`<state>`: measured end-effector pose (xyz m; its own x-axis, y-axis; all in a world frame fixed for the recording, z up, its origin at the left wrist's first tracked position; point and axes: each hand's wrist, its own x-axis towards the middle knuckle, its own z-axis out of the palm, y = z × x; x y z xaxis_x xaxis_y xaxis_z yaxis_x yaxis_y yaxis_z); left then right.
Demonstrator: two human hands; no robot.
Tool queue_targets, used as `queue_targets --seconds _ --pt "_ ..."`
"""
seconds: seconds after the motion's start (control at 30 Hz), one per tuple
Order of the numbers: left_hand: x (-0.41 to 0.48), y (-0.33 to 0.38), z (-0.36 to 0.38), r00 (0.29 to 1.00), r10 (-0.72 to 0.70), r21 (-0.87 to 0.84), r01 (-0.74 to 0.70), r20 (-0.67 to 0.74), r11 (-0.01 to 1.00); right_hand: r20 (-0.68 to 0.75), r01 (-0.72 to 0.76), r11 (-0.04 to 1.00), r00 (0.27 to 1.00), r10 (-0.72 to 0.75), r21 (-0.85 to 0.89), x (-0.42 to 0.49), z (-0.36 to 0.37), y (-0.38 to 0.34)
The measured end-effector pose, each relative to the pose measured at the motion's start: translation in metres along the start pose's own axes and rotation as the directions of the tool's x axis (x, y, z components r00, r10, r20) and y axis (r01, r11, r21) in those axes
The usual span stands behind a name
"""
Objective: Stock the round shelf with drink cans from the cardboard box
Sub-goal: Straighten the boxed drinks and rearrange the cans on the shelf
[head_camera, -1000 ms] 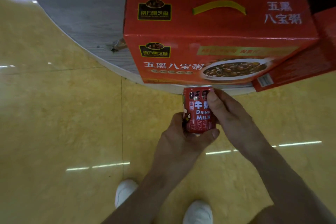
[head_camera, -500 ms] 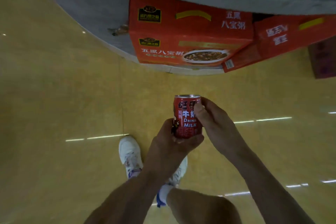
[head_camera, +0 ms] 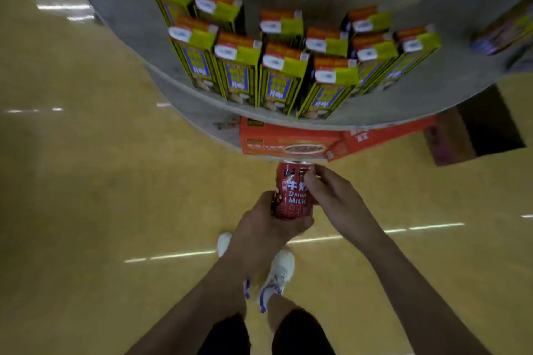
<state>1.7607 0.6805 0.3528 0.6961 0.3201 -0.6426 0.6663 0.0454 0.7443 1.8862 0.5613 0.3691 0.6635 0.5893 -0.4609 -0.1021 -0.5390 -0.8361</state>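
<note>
Raised now to the front edge of the round shelf (head_camera: 375,121), we grip one drink can (head_camera: 292,196), left hand (head_camera: 266,229) and right hand (head_camera: 336,200) fingers (head_camera: 313,183) curled round it; none looks shelved yet.

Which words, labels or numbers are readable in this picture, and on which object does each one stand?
"MILK": white letters on the red can.
"DRIN": the line above it on the same can; the right hand covers its end.
"牛": above that; the next character is half covered.
Yellow cartons: print too blurred to read.
Orange box: print too blurred to read.
</note>
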Motion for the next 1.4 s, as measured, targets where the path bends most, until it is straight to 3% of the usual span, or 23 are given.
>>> queue_targets --seconds 0.23,0.43,0.6,0.93,1.13,1.4 --pt "-0.054 0.064 -0.048 0.989 0.145 0.061 -0.142 -0.039 0.988 -0.068 0.115 0.991 0.99 -0.12 -0.066 -0.033 -0.004 -0.092" --pt "-0.071 0.105 -0.086 0.948 0.306 0.107 -0.296 -0.089 0.949 -0.022 0.217 0.974 0.975 -0.219 -0.064 -0.037 -0.01 -0.154" --pt "-0.078 0.139 -0.11 0.908 0.409 0.13 -0.397 -0.087 0.909 -0.088 0.309 0.943 0.943 -0.32 -0.12 -0.039 -0.015 -0.197" --pt "-0.077 0.191 -0.134 0.835 0.545 0.147 -0.531 -0.078 0.835 -0.199 0.447 0.878 0.857 -0.475 -0.172 -0.044 -0.029 -0.249" --pt "-0.071 0.215 -0.143 0.792 0.608 0.126 -0.598 -0.065 0.792 -0.236 0.468 0.869 0.837 -0.494 -0.161 -0.039 -0.039 -0.271" --pt "-0.041 0.264 -0.151 0.746 0.661 0.251 -0.626 -0.085 0.739 -0.244 0.497 0.837 0.803 -0.543 -0.228 -0.002 -0.066 -0.296"
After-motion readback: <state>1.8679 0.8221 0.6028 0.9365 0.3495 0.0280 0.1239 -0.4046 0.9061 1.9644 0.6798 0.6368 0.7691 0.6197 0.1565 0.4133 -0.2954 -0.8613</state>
